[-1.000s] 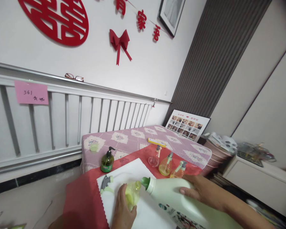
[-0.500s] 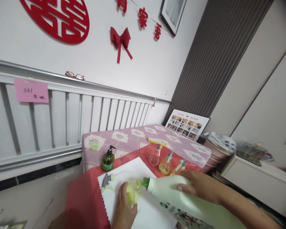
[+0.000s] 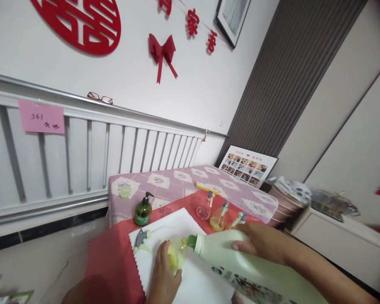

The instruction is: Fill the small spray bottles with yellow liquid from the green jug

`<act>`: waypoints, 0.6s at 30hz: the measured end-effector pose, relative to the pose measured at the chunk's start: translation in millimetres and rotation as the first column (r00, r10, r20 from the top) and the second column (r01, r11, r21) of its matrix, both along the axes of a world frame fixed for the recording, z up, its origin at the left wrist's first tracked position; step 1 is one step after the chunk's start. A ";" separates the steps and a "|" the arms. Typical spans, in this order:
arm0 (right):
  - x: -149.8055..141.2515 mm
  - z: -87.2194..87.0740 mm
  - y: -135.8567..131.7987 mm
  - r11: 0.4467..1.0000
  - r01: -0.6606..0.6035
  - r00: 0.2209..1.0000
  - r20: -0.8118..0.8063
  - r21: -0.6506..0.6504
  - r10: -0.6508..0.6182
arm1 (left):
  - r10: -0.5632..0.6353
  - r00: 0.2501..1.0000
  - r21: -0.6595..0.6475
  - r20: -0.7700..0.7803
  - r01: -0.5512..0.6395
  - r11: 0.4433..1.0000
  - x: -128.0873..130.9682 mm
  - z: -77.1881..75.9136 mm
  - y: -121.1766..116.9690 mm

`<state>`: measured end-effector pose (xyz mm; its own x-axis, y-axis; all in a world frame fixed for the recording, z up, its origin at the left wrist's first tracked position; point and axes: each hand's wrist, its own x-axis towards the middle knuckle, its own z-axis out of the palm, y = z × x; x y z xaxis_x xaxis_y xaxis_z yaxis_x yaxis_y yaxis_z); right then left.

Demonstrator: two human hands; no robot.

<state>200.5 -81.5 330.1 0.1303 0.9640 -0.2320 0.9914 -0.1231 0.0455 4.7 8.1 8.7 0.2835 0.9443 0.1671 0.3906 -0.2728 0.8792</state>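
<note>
A pink note (image 3: 42, 117) on the white radiator (image 3: 98, 154) reads "361" in handwriting, with further characters below that are hard to make out. On the wall, the red cut-out characters (image 3: 192, 22) include 家 and 吾; another is cut off at the top edge. The large green jug (image 3: 234, 251) has a printed label (image 3: 250, 285), its writing too small to read, as is that on the green label of the dark pump bottle (image 3: 142, 211).

The left hand's (image 3: 165, 270) fingers grasp the small yellow-tinted bottle (image 3: 177, 254) over the white mat (image 3: 193, 283). The right hand (image 3: 256, 242) is clenched around the upper side of the jug, which lies tilted, its green spout (image 3: 191, 241) at the bottle's mouth.

Compared with the first frame, the gap between spout and mouth has closed, and the orange-tinted spray bottle (image 3: 240, 219) is more hidden behind the right hand and jug. The grey trigger sprayer (image 3: 141, 240) remains on the mat, near the left hand. The clear spray bottle (image 3: 203, 211) and yellow spray bottle (image 3: 219, 220) stand on the red cloth (image 3: 110, 261) over the bench (image 3: 158, 180).
</note>
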 end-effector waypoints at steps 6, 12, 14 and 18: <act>-12.2 10.5 1.7 0.997 0.041 0.999 -0.008 -0.061 -0.041 | 0.002 1.000 0.002 -0.013 -0.002 1.000 0.1 2.1 0.8; -14.6 12.8 2.5 0.996 0.053 0.999 -0.003 -0.066 -0.053 | 0.001 1.000 0.012 -0.013 -0.001 1.000 -1.4 6.2 -1.2; -14.3 12.9 3.4 0.997 0.051 0.999 -0.003 -0.065 -0.051 | -0.002 1.000 0.008 -0.017 0.002 1.000 -1.4 5.9 -0.7; -12.6 12.3 5.4 0.996 0.046 0.999 -0.010 -0.070 -0.047 | -0.003 1.000 0.007 -0.027 0.003 1.000 -1.1 4.0 0.5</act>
